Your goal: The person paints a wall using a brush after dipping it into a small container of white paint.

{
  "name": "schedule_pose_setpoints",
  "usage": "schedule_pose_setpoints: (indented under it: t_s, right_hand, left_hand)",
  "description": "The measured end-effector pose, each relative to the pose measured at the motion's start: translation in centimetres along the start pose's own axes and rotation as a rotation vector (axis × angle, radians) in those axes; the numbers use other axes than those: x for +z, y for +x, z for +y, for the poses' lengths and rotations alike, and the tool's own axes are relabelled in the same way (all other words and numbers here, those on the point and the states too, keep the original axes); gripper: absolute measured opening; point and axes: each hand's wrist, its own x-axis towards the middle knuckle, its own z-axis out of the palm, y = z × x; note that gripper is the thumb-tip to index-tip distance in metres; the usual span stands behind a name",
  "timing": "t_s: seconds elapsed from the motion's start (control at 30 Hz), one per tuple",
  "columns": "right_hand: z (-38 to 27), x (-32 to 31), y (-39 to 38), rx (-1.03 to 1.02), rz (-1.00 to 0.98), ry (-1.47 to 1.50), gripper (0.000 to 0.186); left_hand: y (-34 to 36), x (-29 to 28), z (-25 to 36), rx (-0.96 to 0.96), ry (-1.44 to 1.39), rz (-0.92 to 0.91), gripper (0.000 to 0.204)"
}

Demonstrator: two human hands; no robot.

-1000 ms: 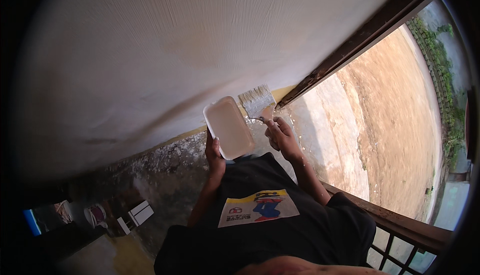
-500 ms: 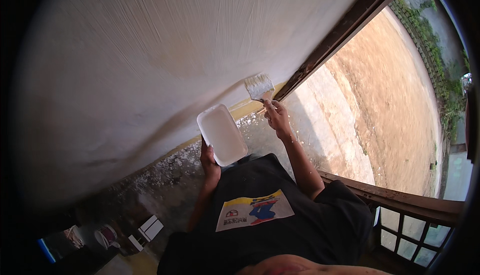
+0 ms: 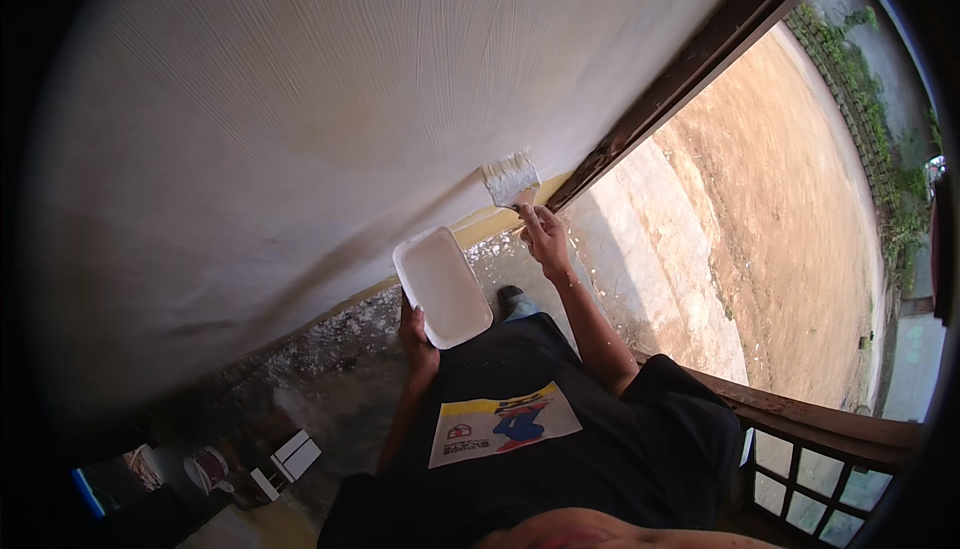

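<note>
My right hand [image 3: 545, 240] is closed round the handle of a wide paintbrush [image 3: 512, 180]. White paint coats its bristles, which point up against or just in front of the lower wall; I cannot tell if they touch. My left hand [image 3: 417, 331] grips the near left edge of a white rectangular tray [image 3: 443, 287], thumb over the rim. Pale paint seems to cover the inside of the tray. Before me rises a whitish wall [image 3: 300, 99] with streaky brush marks and a few yellowish patches.
A dark wooden post [image 3: 690, 74] edges the wall at the right, with bare brown ground [image 3: 790, 209] beyond it. Paint specks dot the grey floor [image 3: 330, 359]. At lower left stand a bucket [image 3: 207, 469] and a white box-like thing [image 3: 296, 456]. A paned window frame [image 3: 815, 474] is at lower right.
The brush has shifted slightly left and down in the picture with my right hand. The tray sits a little lower, and my foot now shows beside it.
</note>
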Motion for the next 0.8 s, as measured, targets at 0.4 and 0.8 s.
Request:
schedule_pose_setpoints:
  t_s: [0.4,0.8]
  right_hand:
    - [5.1,-2.7,3.5,0.056,-0.058,-0.017,0.034]
    - [8.8,-4.2,3.6,0.242,0.017,-0.276,0.053]
  left_hand:
    - [0.1,4.1,0.2,0.084,-0.024,0.095,0.055]
    - [-0.3,5.9,0.7,-0.001,0.074,0.164,0.054]
